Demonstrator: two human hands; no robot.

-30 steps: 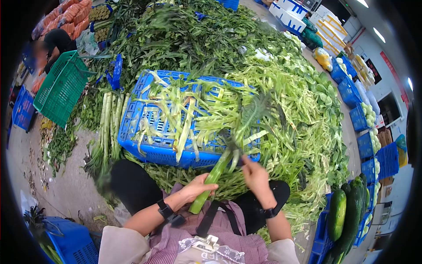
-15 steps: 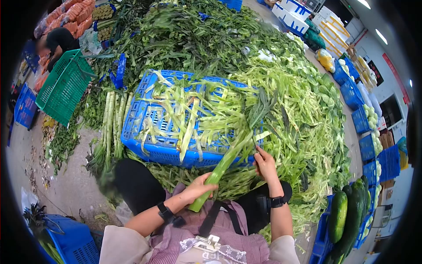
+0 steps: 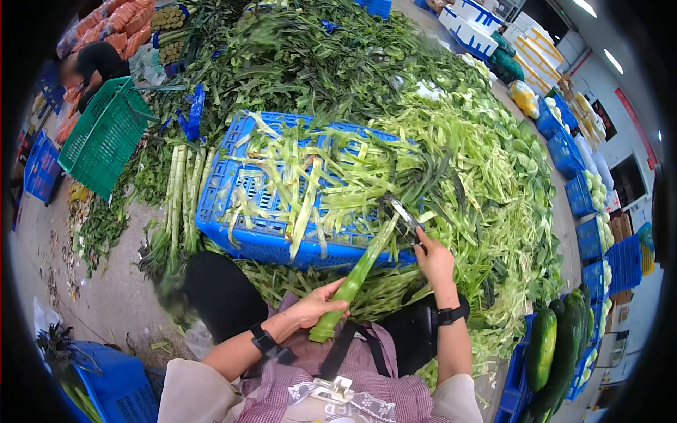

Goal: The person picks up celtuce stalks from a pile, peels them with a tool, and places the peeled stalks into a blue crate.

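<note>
My left hand (image 3: 321, 305) is closed around the thick lower end of a green celtuce stem (image 3: 360, 273). The stem slants up and away from my lap, its thin end over the near edge of an upturned blue crate (image 3: 247, 243). My right hand (image 3: 433, 261) grips a peeling knife (image 3: 403, 217), whose metal blade lies beside the stem's thin end; the fingers cover most of the handle. Pale green peel strips (image 3: 303, 201) are strewn over the crate. Dark celtuce leaves (image 3: 431, 176) lie just beyond the blade.
A large heap of leaves (image 3: 303, 70) and peelings (image 3: 501, 233) spreads behind and right of the crate. Unpeeled stems (image 3: 185, 190) lie at its left. A green basket (image 3: 106, 144) and another person (image 3: 99, 67) are far left. Winter melons (image 3: 564, 345) sit lower right, a blue crate (image 3: 116, 381) lower left.
The knife has come into view across the stem's thin end, and the leafy top has separated from the stem. My right hand has shifted slightly right; the stem's lower end has turned slightly.
</note>
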